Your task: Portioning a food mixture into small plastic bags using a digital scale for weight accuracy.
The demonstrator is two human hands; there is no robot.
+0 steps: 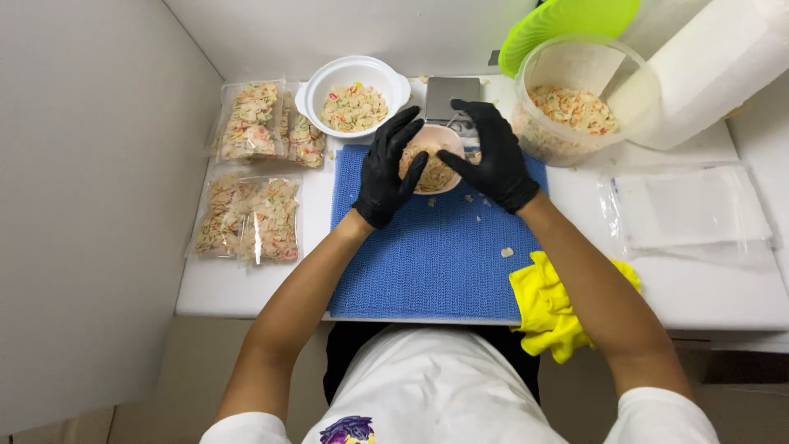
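Note:
A small pink bowl (pixel 436 168) filled with pale, colour-flecked snack pieces sits at the far edge of a blue textured mat (pixel 436 255). My left hand (pixel 388 168) in a black glove cups the bowl's left side, fingers over the rim. From the right, my right hand (pixel 491 156), also in a black glove, wraps the bowl. A small silver scale (pixel 451 97) stands just behind the bowl.
A white bowl (pixel 353 103) of the same snack sits at the back. A large clear tub (pixel 575 103) with a green lid (pixel 567 25) stands at the right. Filled clear bags (pixel 255 173) lie at the left, empty bags (pixel 690 210) at the right, a yellow cloth (pixel 551 304) at the front edge.

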